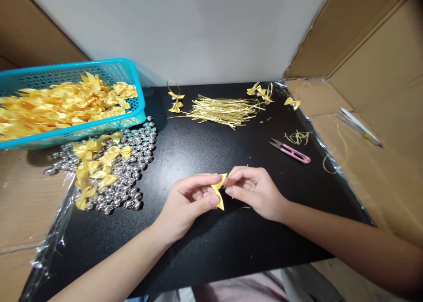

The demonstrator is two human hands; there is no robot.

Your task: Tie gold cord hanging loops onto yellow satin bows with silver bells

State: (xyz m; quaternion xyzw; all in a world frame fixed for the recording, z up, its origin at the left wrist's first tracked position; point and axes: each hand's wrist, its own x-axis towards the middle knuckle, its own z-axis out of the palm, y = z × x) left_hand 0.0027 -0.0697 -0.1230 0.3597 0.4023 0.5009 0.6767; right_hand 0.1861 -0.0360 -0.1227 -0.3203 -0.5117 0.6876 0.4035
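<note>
My left hand [194, 196] pinches a yellow ribbon bow [218, 188] between thumb and fingers, above the black table [185, 156]. Close against the bow's right side, my right hand [253, 189] is closed in a pinch. What its fingertips hold is too small to make out; a thin strand may run there toward the bow's middle. Silver beads [127, 185] and loose yellow bows [102, 163] lie to the left. A bundle of gold twist ties [224, 110] lies beyond my hands.
A blue basket [142, 100] full of yellow bows stands at the left. Pink thread snips [294, 153] lie at the right near gold scraps [298, 137]. Bows with beads and gold loops [262, 93] sit along the back. A white pen-like tool [360, 126] rests on cardboard at the right.
</note>
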